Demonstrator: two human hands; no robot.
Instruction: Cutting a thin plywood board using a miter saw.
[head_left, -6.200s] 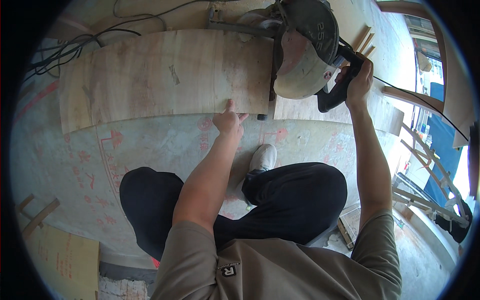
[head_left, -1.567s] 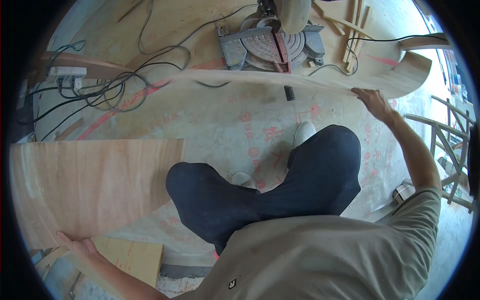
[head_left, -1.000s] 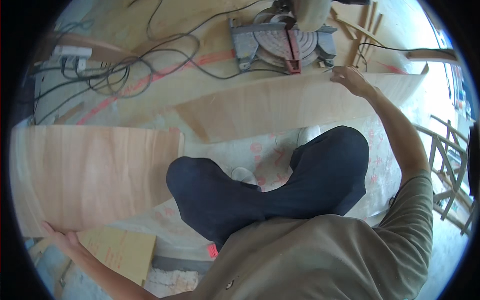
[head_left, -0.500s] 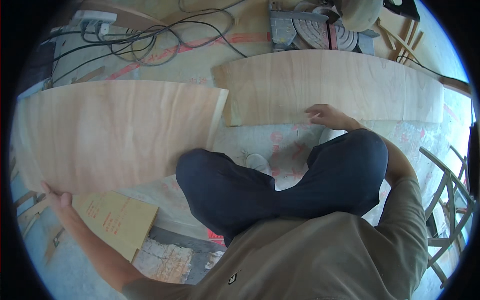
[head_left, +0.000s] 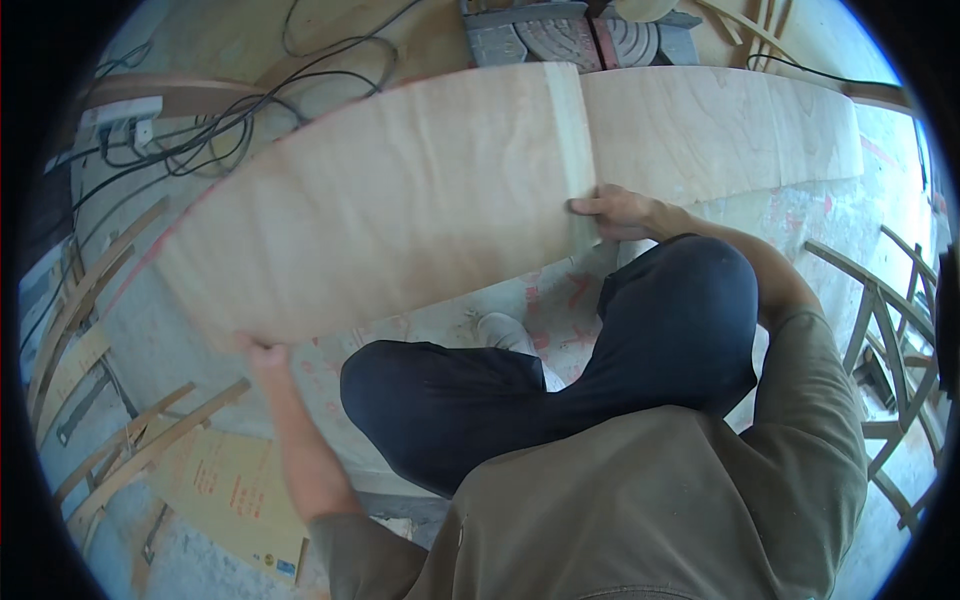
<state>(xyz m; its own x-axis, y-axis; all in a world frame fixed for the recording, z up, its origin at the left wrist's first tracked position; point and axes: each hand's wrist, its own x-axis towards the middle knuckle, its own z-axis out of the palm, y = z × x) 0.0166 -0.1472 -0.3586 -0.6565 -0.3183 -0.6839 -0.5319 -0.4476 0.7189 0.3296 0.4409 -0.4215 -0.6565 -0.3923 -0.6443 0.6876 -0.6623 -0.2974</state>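
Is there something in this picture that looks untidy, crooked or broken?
Nothing looks broken. The plywood sheet held by the left hand and right hand lies over the edge of a second sheet. Black cables sprawl in a tangle at the upper left, and loose wood strips lie scattered at the lower left.

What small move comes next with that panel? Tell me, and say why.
Probably lower the panel flat, its right edge onto the second panel. The left hand grips its lower left corner and the right hand pinches its right edge, which already overlaps the second panel lying below the saw. It looks lifted and tilted, so easing it down seems the natural step.
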